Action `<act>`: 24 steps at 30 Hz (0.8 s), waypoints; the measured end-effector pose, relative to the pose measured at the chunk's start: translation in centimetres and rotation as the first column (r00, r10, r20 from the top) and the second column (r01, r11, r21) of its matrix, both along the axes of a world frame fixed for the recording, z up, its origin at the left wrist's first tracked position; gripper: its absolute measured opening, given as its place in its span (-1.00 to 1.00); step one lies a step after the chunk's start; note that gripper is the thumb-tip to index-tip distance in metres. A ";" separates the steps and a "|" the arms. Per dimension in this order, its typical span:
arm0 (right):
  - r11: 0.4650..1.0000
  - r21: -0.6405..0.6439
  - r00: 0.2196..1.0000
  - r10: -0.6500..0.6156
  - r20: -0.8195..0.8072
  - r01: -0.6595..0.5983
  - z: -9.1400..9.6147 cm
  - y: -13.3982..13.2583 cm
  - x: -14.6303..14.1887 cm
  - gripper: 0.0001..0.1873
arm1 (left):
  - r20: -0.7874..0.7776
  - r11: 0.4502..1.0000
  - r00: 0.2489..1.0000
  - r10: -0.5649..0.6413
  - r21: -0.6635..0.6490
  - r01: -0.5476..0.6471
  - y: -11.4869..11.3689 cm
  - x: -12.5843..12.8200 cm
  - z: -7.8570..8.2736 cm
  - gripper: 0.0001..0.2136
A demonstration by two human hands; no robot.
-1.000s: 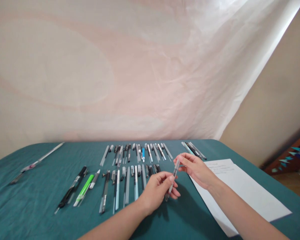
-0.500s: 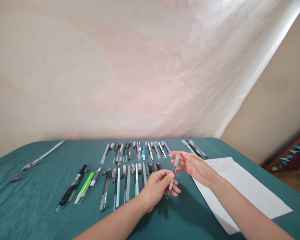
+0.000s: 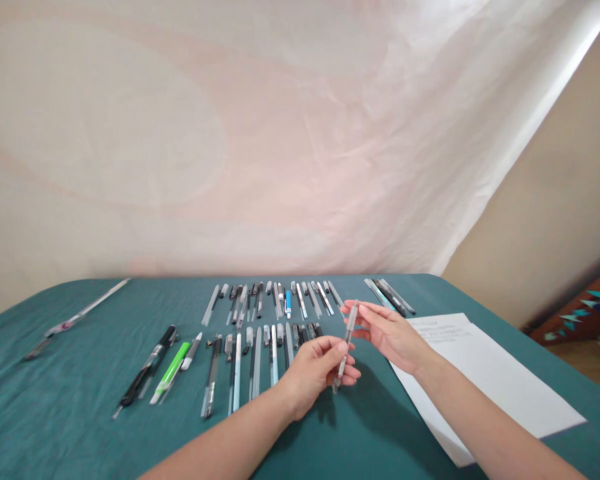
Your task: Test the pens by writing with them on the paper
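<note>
Over green cloth (image 3: 75,420), left fingers (image 3: 339,348) gripping pen (image 3: 349,331)

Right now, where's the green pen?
Head view, left of centre: the green pen lies on the cloth, between the thick black pen and a short greyish piece.

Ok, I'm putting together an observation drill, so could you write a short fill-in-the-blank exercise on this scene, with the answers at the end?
1. The left hand holds a clear-barrelled ____.
2. In view, the bright green item lies to the ____ of the white paper.
3. The ____ forearm partly hides that paper.

Missing words: pen; left; right.
</note>
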State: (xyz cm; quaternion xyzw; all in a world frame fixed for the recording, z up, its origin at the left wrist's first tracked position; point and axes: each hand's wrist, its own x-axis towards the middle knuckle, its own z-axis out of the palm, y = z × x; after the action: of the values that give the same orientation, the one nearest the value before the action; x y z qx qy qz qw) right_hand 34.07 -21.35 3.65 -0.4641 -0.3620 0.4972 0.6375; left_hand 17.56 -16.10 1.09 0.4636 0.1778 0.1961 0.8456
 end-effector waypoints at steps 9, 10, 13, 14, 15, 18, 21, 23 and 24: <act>0.999 -0.027 0.999 0.034 -0.013 -0.034 0.2 -0.3 -0.2 -0.73 | -0.005 0.999 1.000 -0.027 -0.035 0.027 -0.2 -0.1 -0.1 -0.74; 0.998 -0.024 0.999 0.049 -0.019 -0.049 0.4 -0.3 -0.4 -0.70 | -0.008 0.999 1.000 -0.027 -0.041 0.027 -0.2 -0.1 -0.1 -0.74; 1.000 -0.014 1.000 0.021 0.007 -0.021 0.3 -0.3 -0.6 -0.72 | -0.011 0.998 0.999 -0.037 -0.049 0.037 -0.1 -0.1 -0.2 -0.74; 1.000 -0.022 1.000 -0.002 0.022 0.002 0.2 -0.2 -0.6 -0.74 | -0.011 0.998 0.999 -0.041 -0.051 0.040 -0.1 -0.1 -0.2 -0.74; 0.999 -0.034 0.999 -0.026 0.035 0.027 0.0 -0.2 -0.5 -0.75 | -0.012 0.998 0.999 -0.043 -0.054 0.042 -0.1 -0.2 -0.2 -0.74; 0.995 -0.069 0.996 -0.066 0.054 0.070 -0.4 -0.1 -0.2 -0.78 | -0.021 0.997 0.999 -0.048 -0.062 0.047 -0.2 -0.2 -0.3 -0.74; 0.996 -0.093 1.000 -0.013 0.022 0.015 -0.2 -0.1 -0.2 -0.73 | -0.025 0.997 0.999 -0.042 -0.064 0.040 -0.2 -0.1 -0.2 -0.74; 0.993 -0.104 0.999 0.047 -0.019 -0.049 0.2 -0.1 -0.3 -0.67 | -0.025 0.998 0.999 -0.029 -0.061 0.028 -0.1 0.0 -0.2 -0.74; 0.993 -0.100 0.997 0.065 -0.031 -0.068 0.3 -0.1 -0.3 -0.66 | -0.025 0.998 0.999 -0.024 -0.059 0.022 -0.1 0.0 -0.3 -0.74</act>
State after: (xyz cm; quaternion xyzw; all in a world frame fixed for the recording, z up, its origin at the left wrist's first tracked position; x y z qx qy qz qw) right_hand 33.73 -21.48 3.95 -0.4765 -0.3428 0.5421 0.6012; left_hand 17.54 -16.17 0.84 0.4429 0.1889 0.1750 0.8588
